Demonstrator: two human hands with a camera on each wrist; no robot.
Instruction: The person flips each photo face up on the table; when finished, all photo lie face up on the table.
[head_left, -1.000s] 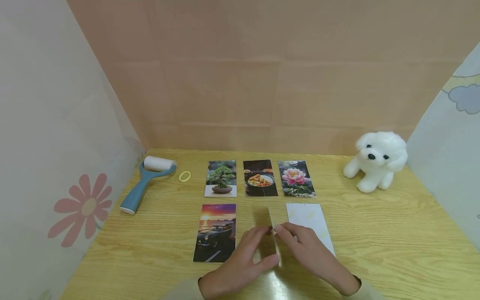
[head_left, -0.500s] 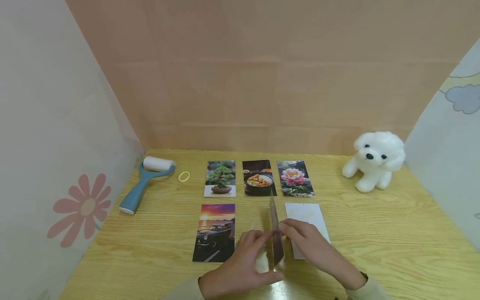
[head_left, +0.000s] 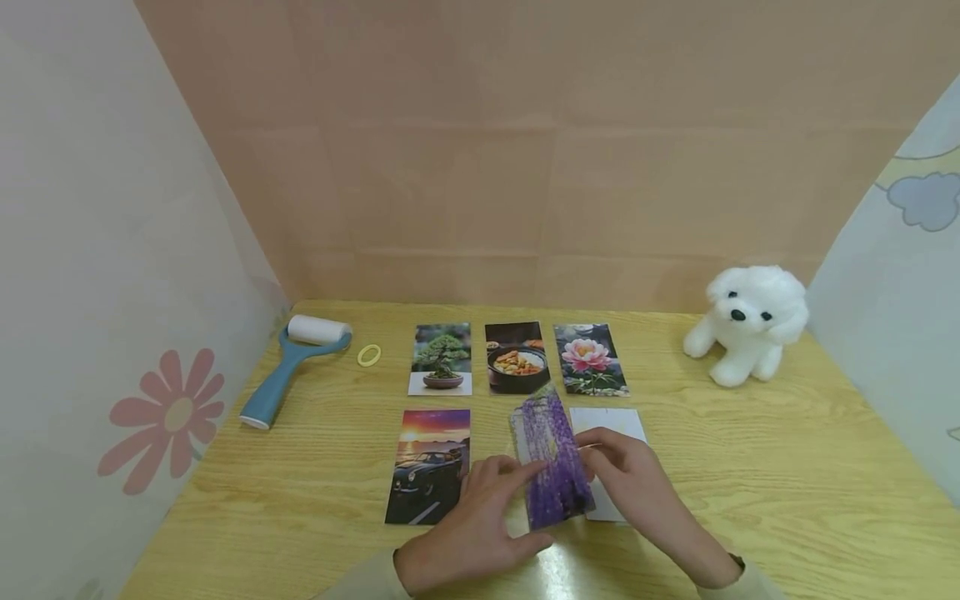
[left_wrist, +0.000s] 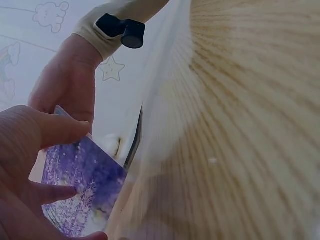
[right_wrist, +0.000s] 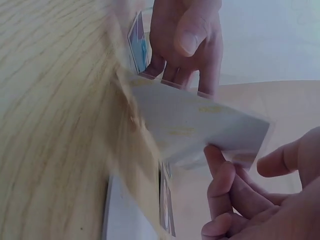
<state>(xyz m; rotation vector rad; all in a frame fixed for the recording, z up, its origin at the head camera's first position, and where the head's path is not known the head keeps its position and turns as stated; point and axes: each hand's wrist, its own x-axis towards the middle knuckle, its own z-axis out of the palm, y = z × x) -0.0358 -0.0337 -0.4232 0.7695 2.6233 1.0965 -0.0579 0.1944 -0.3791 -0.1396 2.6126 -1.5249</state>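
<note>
A photo card of purple lavender [head_left: 551, 467] stands tilted between the two hands, its picture side showing in the head view. My left hand [head_left: 480, 525] is at its left, index finger touching the picture and thumb apart, near the car photo card [head_left: 429, 467]. From the right, my right hand [head_left: 637, 492] touches the card; in the right wrist view a fingertip meets the card's white back [right_wrist: 195, 117], with another digit standing clear of the edge. Beneath my right hand lies a white face-down card [head_left: 611, 421], partly covered.
Bonsai [head_left: 441, 358], food [head_left: 517, 358] and peony [head_left: 591, 358] photo cards lie in a row behind. A blue-handled lint roller [head_left: 288, 367] and yellow ring [head_left: 369, 356] are at the left. A white plush dog [head_left: 750, 325] sits at the right on the wooden table [head_left: 787, 467].
The card between the hands has turned from edge-on to tilted, so its purple picture now faces the head camera. My right hand has shifted slightly right; the left has barely moved.
</note>
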